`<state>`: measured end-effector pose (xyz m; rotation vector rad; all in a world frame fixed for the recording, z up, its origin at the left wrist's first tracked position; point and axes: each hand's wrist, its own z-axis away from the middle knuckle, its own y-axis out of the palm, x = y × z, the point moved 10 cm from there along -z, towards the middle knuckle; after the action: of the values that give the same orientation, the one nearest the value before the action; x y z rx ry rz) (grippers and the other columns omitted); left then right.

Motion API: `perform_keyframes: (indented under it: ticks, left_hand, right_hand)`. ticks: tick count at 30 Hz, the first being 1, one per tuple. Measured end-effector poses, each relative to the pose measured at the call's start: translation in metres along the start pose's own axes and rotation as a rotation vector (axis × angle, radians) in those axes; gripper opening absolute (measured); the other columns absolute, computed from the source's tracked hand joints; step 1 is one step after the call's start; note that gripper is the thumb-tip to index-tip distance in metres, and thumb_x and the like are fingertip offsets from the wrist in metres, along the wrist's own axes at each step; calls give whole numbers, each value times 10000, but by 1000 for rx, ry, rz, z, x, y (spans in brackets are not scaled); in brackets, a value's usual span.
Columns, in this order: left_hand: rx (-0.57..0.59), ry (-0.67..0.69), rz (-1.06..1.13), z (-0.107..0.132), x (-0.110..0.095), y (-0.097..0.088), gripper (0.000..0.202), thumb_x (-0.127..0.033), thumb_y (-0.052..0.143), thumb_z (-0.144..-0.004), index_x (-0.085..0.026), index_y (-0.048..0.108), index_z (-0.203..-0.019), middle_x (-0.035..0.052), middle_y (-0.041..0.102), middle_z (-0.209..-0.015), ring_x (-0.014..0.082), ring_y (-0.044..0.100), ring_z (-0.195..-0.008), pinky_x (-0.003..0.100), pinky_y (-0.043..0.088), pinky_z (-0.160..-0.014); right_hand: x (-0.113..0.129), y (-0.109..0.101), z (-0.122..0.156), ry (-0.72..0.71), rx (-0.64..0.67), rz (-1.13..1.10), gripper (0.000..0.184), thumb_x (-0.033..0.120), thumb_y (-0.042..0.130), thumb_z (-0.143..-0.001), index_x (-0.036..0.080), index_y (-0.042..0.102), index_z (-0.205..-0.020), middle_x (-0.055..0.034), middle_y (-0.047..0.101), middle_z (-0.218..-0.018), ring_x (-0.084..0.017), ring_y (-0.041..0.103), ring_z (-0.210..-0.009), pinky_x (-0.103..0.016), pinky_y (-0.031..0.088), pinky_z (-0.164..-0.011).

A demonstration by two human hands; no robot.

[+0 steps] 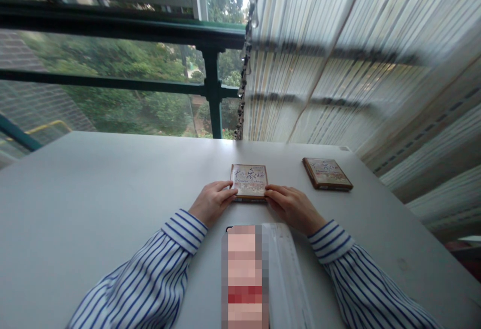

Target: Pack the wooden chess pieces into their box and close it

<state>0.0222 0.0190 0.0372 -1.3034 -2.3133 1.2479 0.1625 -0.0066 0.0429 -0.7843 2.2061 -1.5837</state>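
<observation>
A flat, square Chinese chess box (249, 176) with a brown rim and a printed lid lies on the white table. My left hand (213, 201) grips its left edge, fingertips and thumb at the near left corner. On the opposite side, my right hand (295, 207) has its fingers closed on the right edge near the front corner. The lid shows dark brush-like lettering and looks shut; the contents are hidden. A second, similar box (326, 174) lies apart at the right, turned at a slight angle, touched by neither hand.
Between my forearms, a phone-like object (245, 274) with a blurred-out front stands at the near edge, beside a clear plastic case (285, 274). The white table (112, 194) ends at a window with green railings (214, 83). A striped string curtain (319, 58) hangs along the right.
</observation>
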Motion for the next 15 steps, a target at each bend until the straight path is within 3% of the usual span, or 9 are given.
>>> perform_keyframes:
  ticks: [7,15]
  left_hand:
    - [21,-27,3,0,1,1,196,-242,483,-823,-203,642,-931,91,628,-1005,176,594,-876,359,494,-761]
    - [53,-114,-66,-20,0,1,227,-303,445,-835,-168,623,-875,105,614,-954,200,572,-876,387,463,-791]
  right_hand:
    - [-9,-2,-4,57,-91,-44,222,246,411,-873,188,569,-1018,-78,582,-1111,-183,547,-951,-341,451,-804]
    - [-13,2,-7,94,-67,-37,214,253,447,-852,212,578,-1016,-62,593,-1098,-176,563,-946,-326,456,-805]
